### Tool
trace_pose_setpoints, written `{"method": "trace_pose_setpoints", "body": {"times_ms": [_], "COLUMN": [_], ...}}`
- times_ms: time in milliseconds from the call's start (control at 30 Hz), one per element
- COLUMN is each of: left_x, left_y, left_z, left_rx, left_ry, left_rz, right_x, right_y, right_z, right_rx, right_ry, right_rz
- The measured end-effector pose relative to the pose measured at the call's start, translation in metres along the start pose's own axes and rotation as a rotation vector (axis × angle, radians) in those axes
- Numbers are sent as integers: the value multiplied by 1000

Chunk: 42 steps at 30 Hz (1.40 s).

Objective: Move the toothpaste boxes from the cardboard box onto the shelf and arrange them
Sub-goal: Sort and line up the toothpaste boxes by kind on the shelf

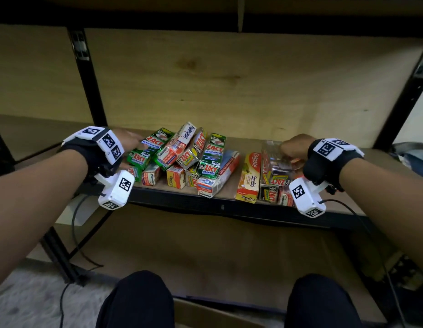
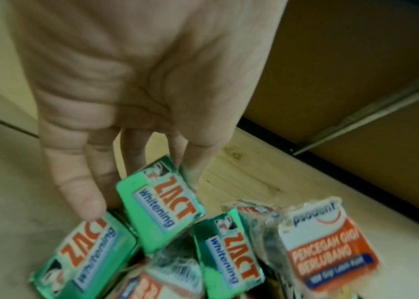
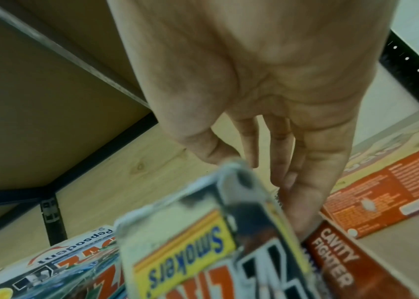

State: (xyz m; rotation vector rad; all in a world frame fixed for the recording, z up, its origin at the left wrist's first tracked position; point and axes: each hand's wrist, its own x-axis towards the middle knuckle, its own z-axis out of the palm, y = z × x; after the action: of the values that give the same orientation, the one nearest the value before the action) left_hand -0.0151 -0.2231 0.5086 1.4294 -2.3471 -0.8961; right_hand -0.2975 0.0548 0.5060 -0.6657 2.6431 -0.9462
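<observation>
A loose pile of toothpaste boxes (image 1: 182,157) lies on the wooden shelf (image 1: 231,185). My left hand (image 1: 132,143) is at the pile's left end. Its straight fingers (image 2: 131,165) touch the upper end of a tilted green ZACT Whitening box (image 2: 157,204), and one finger rests on a second green box (image 2: 88,252). On the right stands a neater group with a Colgate box (image 1: 250,176). There my right hand (image 1: 293,147) grips a black ZACT Smokers box (image 3: 185,252), thumb at its top end and fingers (image 3: 305,202) down its far side, next to a red Cavity Fighter box (image 3: 336,263).
Black uprights (image 1: 87,79) and an upper board frame the shelf bay. Bare shelf lies behind the boxes. A Pepsodent box (image 2: 326,248) sits in the pile. An edge of the cardboard box (image 1: 205,313) shows between my knees. A cable hangs at the left.
</observation>
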Motion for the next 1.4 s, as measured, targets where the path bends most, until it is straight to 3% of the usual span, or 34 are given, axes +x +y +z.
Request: {"method": "trace_pose_setpoints", "body": {"times_ms": [100, 233, 367, 467, 600, 700, 833, 1000, 1167, 1400], "left_x": [-2, -4, -7, -14, -23, -30, -34, -35, -35, -45], "left_y": [1, 3, 11, 19, 26, 28, 31, 33, 40, 65], "left_z": [5, 6, 7, 9, 14, 17, 22, 20, 22, 38], "left_rx": [193, 272, 349, 391, 430, 449, 471, 443, 346, 360], "left_ry": [57, 93, 92, 87, 99, 86, 100, 203, 269, 178], "left_rz": [70, 91, 144, 157, 174, 208, 267, 349, 561, 697], "right_x": [2, -8, -17, -34, -59, -83, -94, -89, -86, -81], "right_y": [3, -4, -19, -31, -41, -42, -38, -28, -36, -60], "right_z": [1, 1, 4, 5, 13, 24, 46, 64, 60, 20], "right_rx": [-2, -52, -344, -424, -558, -705, -1002, -1297, -1270, -841], "right_ry": [3, 4, -16, -2, -3, -115, -249, -130, -99, -43], "right_rz": [-11, -36, -66, -124, -314, -492, -614, -739, -854, -909]}}
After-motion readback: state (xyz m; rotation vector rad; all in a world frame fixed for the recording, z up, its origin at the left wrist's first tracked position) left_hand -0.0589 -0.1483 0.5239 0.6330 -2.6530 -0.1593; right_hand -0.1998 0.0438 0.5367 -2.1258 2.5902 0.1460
